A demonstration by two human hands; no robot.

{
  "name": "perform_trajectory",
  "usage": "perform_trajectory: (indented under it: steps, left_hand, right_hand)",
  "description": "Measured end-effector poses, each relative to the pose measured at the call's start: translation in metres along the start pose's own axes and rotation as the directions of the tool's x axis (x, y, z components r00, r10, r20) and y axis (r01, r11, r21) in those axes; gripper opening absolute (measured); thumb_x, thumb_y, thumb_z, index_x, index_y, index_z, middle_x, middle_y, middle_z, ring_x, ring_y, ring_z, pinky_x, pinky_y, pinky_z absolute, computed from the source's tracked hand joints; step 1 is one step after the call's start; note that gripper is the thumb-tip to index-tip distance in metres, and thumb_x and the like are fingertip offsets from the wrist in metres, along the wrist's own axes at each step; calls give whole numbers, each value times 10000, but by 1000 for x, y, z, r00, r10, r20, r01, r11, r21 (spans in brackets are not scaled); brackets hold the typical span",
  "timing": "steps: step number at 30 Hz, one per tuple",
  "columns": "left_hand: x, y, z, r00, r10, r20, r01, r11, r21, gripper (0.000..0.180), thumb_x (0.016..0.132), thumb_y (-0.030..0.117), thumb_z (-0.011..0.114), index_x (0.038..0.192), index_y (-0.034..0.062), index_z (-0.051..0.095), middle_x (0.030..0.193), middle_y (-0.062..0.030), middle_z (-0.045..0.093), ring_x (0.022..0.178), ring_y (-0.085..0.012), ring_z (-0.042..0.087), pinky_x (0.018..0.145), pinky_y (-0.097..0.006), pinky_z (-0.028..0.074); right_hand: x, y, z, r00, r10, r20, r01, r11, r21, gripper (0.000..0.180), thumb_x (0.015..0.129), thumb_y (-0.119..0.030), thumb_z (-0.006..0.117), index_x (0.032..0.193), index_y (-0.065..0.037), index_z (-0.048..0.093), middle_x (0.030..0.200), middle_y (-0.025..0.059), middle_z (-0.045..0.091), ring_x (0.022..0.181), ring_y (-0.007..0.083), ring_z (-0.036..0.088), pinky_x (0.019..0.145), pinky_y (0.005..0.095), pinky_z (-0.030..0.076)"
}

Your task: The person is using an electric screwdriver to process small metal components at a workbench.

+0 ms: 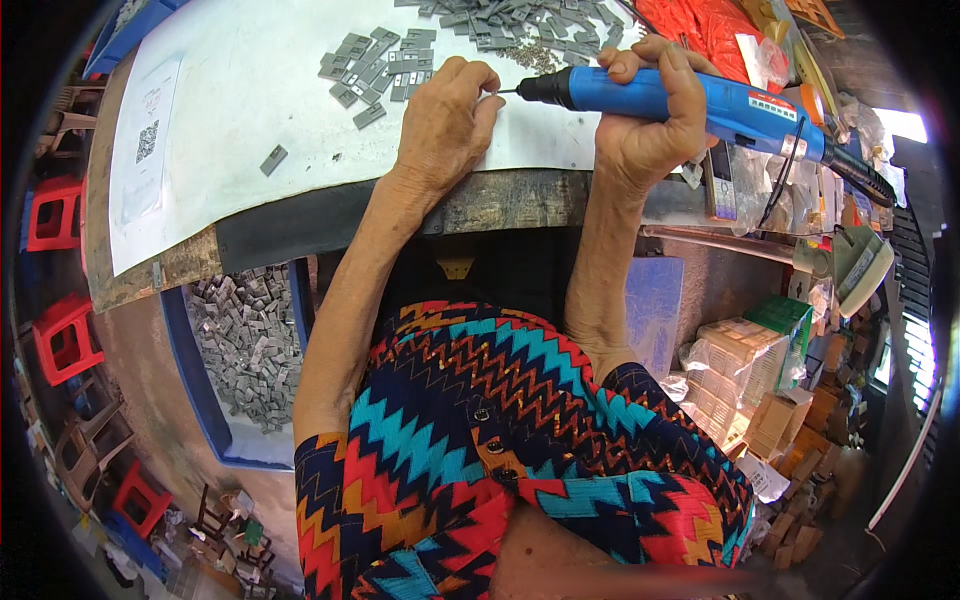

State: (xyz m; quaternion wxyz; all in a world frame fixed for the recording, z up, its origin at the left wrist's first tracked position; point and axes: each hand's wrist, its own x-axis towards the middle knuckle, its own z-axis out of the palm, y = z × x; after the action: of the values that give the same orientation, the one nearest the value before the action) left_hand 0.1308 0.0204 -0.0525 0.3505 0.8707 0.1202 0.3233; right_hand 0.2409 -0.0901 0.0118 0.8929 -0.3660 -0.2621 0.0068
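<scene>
My right hand [655, 125] is wrapped around a blue electric screwdriver [735, 105], which lies almost level over the white-covered table [230, 150]. Its thin bit points left and ends at the fingertips of my left hand [447, 125]. Those fingers are closed in a pinch, and whatever they hold is hidden behind them. Just beyond my left hand lie several small grey rectangular parts [365, 72] in loose rows. One grey part [273, 160] sits apart on the left. A heap of tiny screws [530, 57] is beyond the bit, beside a larger pile of grey parts [560, 25].
A blue bin [178, 345] full of grey parts stands below the table's left side. Red stools [68, 340] are on the floor at far left. A red plastic bag [700, 35] lies at the back right. A phone-like device [720, 185] rests near the right edge.
</scene>
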Motion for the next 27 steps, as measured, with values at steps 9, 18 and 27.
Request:
perform_trajectory:
  steps: [9,18,27]
  left_hand:
    - [0,0,0,1000,8,-9,-7,1000,8,146,770,73,638,888,8,581,791,-89,542,674,-185,551,601,-288,453]
    - [0,4,-2,999,29,-43,-31,999,-37,164,755,63,642,897,6,583,796,-88,549,662,-181,539,591,-284,444]
    - [-1,3,-4,998,37,-45,-42,994,-103,106,784,62,625,857,-6,589,789,-88,574,667,-171,566,596,-273,454]
  right_hand:
    - [0,-3,0,1000,5,-2,-5,1000,12,179,751,-74,594,894,-21,501,734,161,582,555,232,558,681,471,467]
    - [-1,-2,0,1000,-3,-27,2,1000,-12,168,748,-81,595,874,-13,508,740,168,583,551,235,554,668,465,485]
    - [-6,-16,11,1000,19,6,-19,999,32,127,757,-96,587,836,-13,532,742,173,585,549,235,544,677,466,474]
